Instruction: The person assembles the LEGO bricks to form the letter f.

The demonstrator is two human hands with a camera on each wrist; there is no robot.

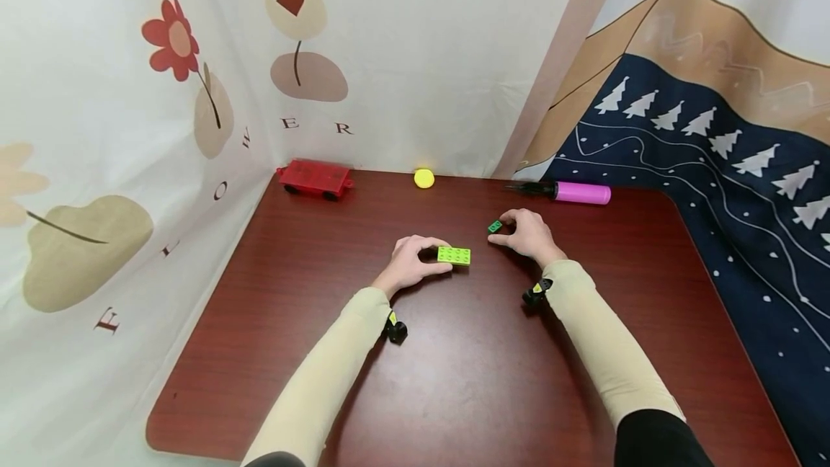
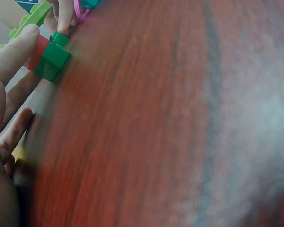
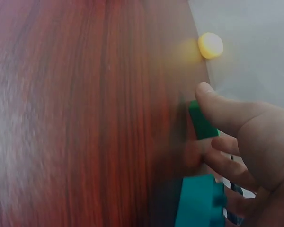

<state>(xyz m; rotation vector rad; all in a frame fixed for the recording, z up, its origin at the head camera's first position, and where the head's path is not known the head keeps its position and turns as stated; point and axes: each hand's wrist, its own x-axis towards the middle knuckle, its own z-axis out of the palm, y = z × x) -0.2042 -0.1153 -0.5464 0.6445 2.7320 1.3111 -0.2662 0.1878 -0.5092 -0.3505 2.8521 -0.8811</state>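
Note:
My left hand (image 1: 410, 263) holds a lime toy brick (image 1: 454, 256) by its left end, thumb on the near side and fingers on the far side. The left wrist view shows a red brick (image 2: 39, 53) and a green brick (image 2: 56, 57) below the lime one. To the right, my right hand (image 1: 528, 233) has thumb and index finger around a small dark green brick (image 1: 495, 226). In the right wrist view the thumb partly covers this brick. A teal block (image 3: 196, 201) appears beneath the right hand there, hidden in the head view.
A red toy wagon (image 1: 318, 179) stands at the back left of the brown table (image 1: 467, 380). Near the back edge are a yellow round piece (image 1: 424, 178) and a pink-handled tool with a black tip (image 1: 582, 193). Printed curtains (image 1: 421, 56) hang behind and beside the table.

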